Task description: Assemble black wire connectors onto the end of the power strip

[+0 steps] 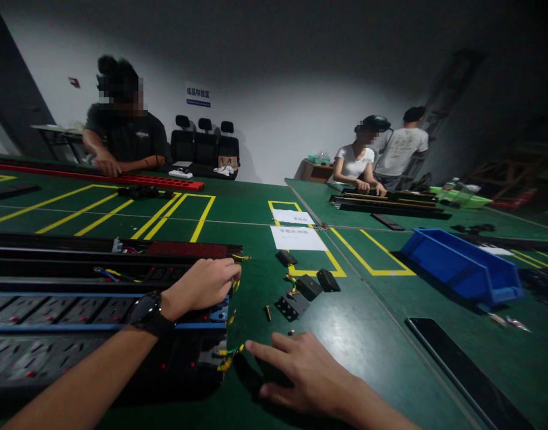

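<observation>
Several long black power strips [184,352] lie side by side at the left, with rows of sockets and blue edges. Over their right end lies my left hand [204,283], a black watch on its wrist. Its fingers are curled down by the strip ends, and what they grip is hidden. Yellow-green wires with yellow-sleeved terminals stick out there. My right hand [307,370] is open low over the table, index finger stretched to the tip of one yellow-green wire [235,350]. Beyond it are a brass-coloured screw [268,312], a black perforated bracket [291,307] and small black end pieces [309,286].
A blue bin [464,269] and a dark phone-like slab [462,370] lie at the right of the green table [367,322]. Paper labels [298,238] lie ahead. One person [125,137] works beside a red rail [161,180]; two others are at the far right.
</observation>
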`<state>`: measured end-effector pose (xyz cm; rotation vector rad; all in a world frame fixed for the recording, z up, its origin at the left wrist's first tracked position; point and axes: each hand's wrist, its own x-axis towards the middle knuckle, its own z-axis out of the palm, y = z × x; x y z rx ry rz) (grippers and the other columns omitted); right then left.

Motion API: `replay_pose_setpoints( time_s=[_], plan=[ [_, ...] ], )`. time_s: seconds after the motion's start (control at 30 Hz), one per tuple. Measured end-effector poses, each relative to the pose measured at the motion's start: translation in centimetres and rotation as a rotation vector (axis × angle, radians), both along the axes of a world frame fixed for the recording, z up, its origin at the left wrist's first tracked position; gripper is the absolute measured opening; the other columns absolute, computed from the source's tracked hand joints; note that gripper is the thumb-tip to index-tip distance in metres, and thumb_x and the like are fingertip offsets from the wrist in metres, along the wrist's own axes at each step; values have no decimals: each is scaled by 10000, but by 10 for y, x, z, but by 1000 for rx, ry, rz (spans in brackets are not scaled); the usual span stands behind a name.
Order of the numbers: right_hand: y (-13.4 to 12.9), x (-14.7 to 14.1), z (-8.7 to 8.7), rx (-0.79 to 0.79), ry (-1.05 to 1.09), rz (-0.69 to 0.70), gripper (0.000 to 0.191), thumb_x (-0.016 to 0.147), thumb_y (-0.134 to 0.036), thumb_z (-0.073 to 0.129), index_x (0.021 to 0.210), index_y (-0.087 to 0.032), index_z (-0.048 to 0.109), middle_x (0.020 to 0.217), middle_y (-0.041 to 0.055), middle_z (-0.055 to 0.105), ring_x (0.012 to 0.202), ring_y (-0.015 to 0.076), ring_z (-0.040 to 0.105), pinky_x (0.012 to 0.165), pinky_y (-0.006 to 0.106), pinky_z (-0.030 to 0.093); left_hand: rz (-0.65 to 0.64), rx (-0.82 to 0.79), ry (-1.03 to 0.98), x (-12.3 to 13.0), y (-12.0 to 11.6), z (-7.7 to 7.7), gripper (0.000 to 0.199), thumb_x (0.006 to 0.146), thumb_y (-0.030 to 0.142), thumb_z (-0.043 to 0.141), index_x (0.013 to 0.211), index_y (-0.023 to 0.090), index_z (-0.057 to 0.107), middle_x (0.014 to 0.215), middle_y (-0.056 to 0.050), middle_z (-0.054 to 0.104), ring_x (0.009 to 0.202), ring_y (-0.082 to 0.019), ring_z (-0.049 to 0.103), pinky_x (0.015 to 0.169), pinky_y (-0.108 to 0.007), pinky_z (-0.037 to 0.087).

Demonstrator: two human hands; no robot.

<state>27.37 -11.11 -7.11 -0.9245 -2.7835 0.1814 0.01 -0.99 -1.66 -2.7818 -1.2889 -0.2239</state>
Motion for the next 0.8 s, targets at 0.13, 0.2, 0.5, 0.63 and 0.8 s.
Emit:
replay_pose_setpoints(
  time_s=[0.13, 0.2, 0.5, 0.63, 0.8],
  plan=[
    [-4, -4, 0, 59, -25, 60, 499, 1004, -416, 684, 1470, -262, 597, 917, 30, 759, 682, 195, 674, 549, 337, 370, 10, -3, 2, 2, -3, 1, 241, 917, 93, 476, 988, 207, 676, 1002, -64, 729, 821, -228, 698, 683, -338, 476],
    [-4, -1, -4, 93, -10, 80, 453, 1005, -391, 680, 1427, -237, 619, 889, 27, 753, 653, 187, 664, 539, 337, 369, 14, 1, -15, 2, -4, 1, 230, 916, 89, 486, 974, 205, 675, 989, -64, 724, 813, -226, 694, 685, -339, 474],
    [39, -15, -6, 312, 208, -81, 189, 1043, -214, 545, 1120, -188, 715, 819, 62, 724, 744, 219, 642, 665, 347, 429, 172, 58, -25, 4, -6, 0, 196, 966, 174, 507, 1039, 179, 689, 1071, -93, 663, 731, -184, 668, 648, -321, 483],
    [76, -40, 3, 373, 203, -190, 222, 1018, -203, 578, 1191, -178, 716, 942, 95, 724, 890, 269, 618, 781, 383, 447, 166, 40, -63, 1, -4, -4, 227, 1014, 242, 488, 1079, 188, 699, 1097, -99, 633, 818, -216, 687, 673, -330, 514],
    [84, -62, -10, 436, 116, -173, 229, 1004, -238, 637, 1212, -197, 722, 925, 85, 706, 891, 278, 583, 764, 396, 400, 92, 30, -84, 0, -3, -9, 248, 1016, 241, 504, 1143, 207, 713, 1111, -90, 640, 952, -230, 682, 754, -328, 540]
  ],
)
